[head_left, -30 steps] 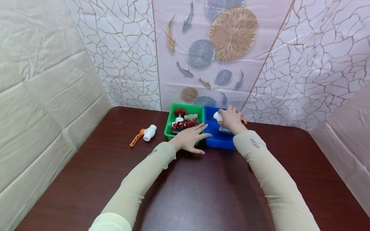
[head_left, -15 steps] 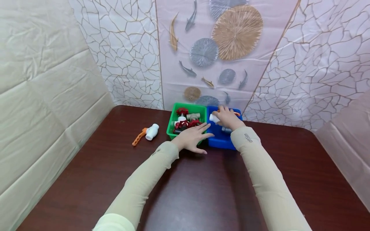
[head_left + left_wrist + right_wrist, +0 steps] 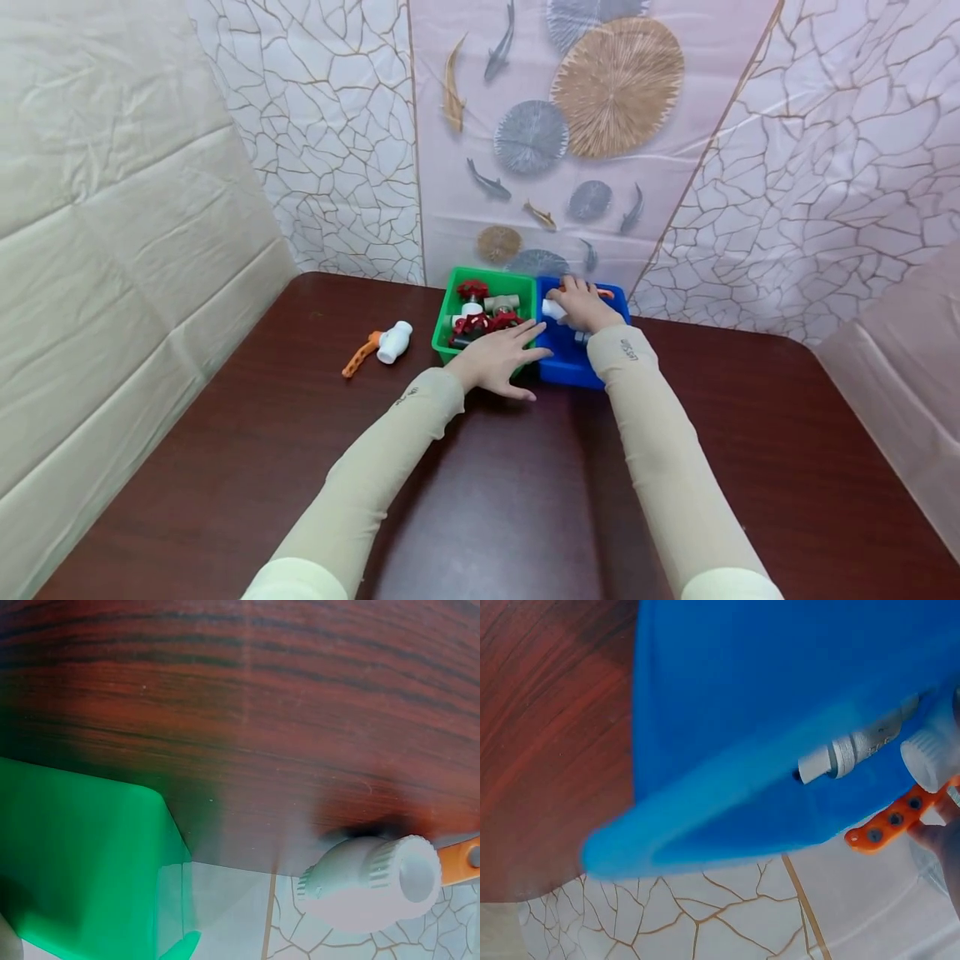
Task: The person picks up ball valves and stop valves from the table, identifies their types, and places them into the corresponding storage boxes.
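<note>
My right hand (image 3: 588, 307) reaches into the blue bin (image 3: 570, 372) and grips a white ball valve (image 3: 553, 309) with an orange lever. In the right wrist view the valve's ribbed end (image 3: 928, 757) and orange lever (image 3: 889, 823) show beside the fingers, over the bin. A grey fitting (image 3: 859, 746) lies inside the bin, partly behind its wall. My left hand (image 3: 495, 362) is spread with straight fingers over the front right corner of the green bin (image 3: 444, 337), fingertips reaching the seam between the two bins.
The green bin holds several valves with red wheels (image 3: 473, 289) and a grey fitting (image 3: 501, 303). Another white ball valve (image 3: 395, 342) with an orange lever lies on the dark wooden table (image 3: 300, 433), left of the bins. A patterned cloth wall (image 3: 465, 242) stands right behind.
My right hand has moved left within the blue bin, carrying the ball valve toward the bin's left side. The left hand stays at the green bin. The head view has shifted slightly.
</note>
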`<state>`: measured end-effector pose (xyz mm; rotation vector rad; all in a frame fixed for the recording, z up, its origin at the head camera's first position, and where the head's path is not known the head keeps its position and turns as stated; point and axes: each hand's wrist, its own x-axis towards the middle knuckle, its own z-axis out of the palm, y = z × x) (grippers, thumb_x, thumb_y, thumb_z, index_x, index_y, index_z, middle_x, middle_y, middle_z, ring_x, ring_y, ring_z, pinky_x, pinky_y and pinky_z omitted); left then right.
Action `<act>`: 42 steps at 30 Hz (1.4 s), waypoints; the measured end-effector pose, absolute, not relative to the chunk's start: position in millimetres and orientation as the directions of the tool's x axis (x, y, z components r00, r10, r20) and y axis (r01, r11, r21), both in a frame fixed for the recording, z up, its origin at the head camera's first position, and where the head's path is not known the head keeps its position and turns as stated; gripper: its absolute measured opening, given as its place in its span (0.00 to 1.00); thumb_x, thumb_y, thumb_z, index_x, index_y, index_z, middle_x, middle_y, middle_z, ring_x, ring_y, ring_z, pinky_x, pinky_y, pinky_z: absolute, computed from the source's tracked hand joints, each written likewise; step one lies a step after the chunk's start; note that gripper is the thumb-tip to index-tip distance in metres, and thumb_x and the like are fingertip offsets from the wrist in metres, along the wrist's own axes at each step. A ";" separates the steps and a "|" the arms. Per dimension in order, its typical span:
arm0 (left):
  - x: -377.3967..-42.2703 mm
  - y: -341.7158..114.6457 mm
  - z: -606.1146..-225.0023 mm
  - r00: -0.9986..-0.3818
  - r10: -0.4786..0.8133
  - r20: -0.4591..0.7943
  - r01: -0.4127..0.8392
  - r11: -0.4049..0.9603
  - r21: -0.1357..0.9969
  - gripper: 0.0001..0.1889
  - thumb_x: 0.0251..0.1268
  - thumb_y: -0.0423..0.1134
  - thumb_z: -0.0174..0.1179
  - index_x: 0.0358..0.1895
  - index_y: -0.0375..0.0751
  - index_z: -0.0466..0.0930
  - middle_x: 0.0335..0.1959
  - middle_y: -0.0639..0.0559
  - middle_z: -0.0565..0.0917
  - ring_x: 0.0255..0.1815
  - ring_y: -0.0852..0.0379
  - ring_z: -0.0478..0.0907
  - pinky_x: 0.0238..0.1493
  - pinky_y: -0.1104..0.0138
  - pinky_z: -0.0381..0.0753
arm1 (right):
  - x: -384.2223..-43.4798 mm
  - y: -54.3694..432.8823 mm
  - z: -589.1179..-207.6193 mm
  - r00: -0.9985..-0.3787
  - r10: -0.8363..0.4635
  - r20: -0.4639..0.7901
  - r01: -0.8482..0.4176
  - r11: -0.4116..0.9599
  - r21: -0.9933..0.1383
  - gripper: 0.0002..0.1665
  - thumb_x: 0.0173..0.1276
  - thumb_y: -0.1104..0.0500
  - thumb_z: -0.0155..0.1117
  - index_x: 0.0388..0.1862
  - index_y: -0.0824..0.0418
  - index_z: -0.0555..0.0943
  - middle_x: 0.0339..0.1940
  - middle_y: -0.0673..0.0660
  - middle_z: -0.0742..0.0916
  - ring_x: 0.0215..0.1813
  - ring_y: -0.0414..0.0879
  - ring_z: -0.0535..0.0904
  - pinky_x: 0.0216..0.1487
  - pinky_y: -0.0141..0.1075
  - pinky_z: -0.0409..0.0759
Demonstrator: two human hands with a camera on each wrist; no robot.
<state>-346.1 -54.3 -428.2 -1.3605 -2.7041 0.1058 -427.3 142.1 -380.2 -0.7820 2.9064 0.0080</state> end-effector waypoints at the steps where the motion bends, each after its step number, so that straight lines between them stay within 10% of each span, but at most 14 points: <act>1: -346.5 -54.1 -428.3 -0.590 0.804 0.070 0.796 0.594 -0.113 0.42 0.57 0.72 0.49 0.72 0.53 0.59 0.76 0.42 0.49 0.77 0.45 0.45 0.74 0.59 0.55 | -427.3 142.4 -380.9 -0.856 -0.499 -0.133 -0.500 0.866 -0.030 0.30 0.65 0.60 0.63 0.66 0.60 0.69 0.68 0.70 0.63 0.70 0.68 0.54 0.69 0.64 0.51; 42: -344.5 -53.6 -427.1 -0.602 0.796 0.063 0.784 0.605 -0.141 0.42 0.56 0.72 0.49 0.71 0.54 0.60 0.77 0.43 0.49 0.77 0.45 0.45 0.74 0.60 0.55 | -432.1 130.1 -418.5 -0.895 -0.405 -0.189 -0.405 0.913 -0.040 0.27 0.71 0.65 0.53 0.68 0.65 0.65 0.73 0.71 0.57 0.73 0.69 0.50 0.69 0.62 0.55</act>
